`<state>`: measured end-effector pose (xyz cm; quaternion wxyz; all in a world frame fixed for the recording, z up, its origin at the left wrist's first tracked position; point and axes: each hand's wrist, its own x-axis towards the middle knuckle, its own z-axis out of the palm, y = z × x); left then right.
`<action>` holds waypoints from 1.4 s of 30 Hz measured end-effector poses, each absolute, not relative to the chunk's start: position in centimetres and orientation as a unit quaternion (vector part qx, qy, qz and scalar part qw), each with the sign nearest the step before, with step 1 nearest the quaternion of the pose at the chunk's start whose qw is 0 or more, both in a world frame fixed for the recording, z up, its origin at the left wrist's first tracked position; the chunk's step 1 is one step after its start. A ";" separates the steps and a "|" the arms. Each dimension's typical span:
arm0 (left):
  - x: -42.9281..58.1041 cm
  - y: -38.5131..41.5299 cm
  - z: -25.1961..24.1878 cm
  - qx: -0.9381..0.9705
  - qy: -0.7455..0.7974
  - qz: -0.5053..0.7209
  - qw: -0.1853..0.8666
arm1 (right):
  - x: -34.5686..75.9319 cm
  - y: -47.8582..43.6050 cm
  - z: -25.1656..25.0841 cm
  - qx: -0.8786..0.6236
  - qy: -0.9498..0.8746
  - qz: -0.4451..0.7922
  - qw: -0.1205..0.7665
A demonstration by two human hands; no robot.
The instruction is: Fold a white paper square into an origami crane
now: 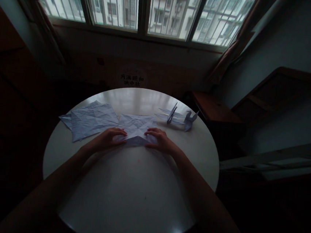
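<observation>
A creased sheet of paper (137, 124) lies on the round white table, its near edge raised into a fold between my hands. My left hand (112, 136) grips its near left corner, thumb below and fingers on top. On the near right corner my right hand (160, 139) pinches the paper in the same way. Several more creased sheets (93, 119) lie spread to the left, close to the held sheet. Two folded paper cranes (171, 115) stand to the right of it, one with its wings pointing left.
The round white table (132, 187) has a glossy top with a curved edge all round. A barred window (144, 9) is beyond it, with curtains at both sides. Low brown wooden furniture (217, 107) stands at the back right, behind the table.
</observation>
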<state>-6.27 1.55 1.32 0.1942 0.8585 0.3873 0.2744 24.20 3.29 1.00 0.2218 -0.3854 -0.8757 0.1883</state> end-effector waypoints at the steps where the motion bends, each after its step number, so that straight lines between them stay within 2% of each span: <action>1: -6.2 1.5 1.4 0.858 0.387 0.276 0.195 | 24.2 3.3 1.0 -0.381 -0.877 0.187 0.227; 12: -6.2 1.7 1.4 0.815 0.448 0.313 0.191 | 24.3 2.7 1.9 -0.357 -0.878 0.208 0.240; 17: -6.5 2.0 1.3 0.790 0.476 0.344 0.175 | 24.8 3.4 2.0 -0.339 -0.875 0.196 0.285; 27: -6.4 1.2 1.9 0.842 0.386 0.324 0.194 | 25.1 4.8 1.1 -0.354 -0.828 0.169 0.400; 32: -6.5 1.3 1.6 0.857 0.365 0.311 0.190 | 25.0 4.8 1.3 -0.360 -0.823 0.163 0.408; 42: -6.1 1.3 2.4 0.811 0.404 0.360 0.222 | 25.1 4.6 1.6 -0.359 -0.813 0.159 0.430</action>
